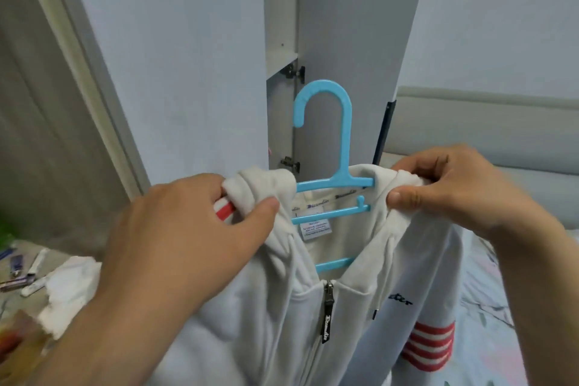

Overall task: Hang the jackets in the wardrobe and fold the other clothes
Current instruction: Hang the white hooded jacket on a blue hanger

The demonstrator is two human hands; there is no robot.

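A white zip-up hooded jacket with red stripes on its sleeve hangs on a light blue plastic hanger, held up in front of me. My left hand pinches the jacket's left shoulder over the hanger's end. My right hand pinches the right shoulder the same way. The hanger's hook points up and left, in front of the wardrobe's door edge. The wardrobe's inside is hidden except for a narrow gap with hinges.
A bed with a patterned sheet and a padded grey headboard lies to the right. At lower left a surface holds a crumpled white cloth and small tubes. A curtain hangs at the left.
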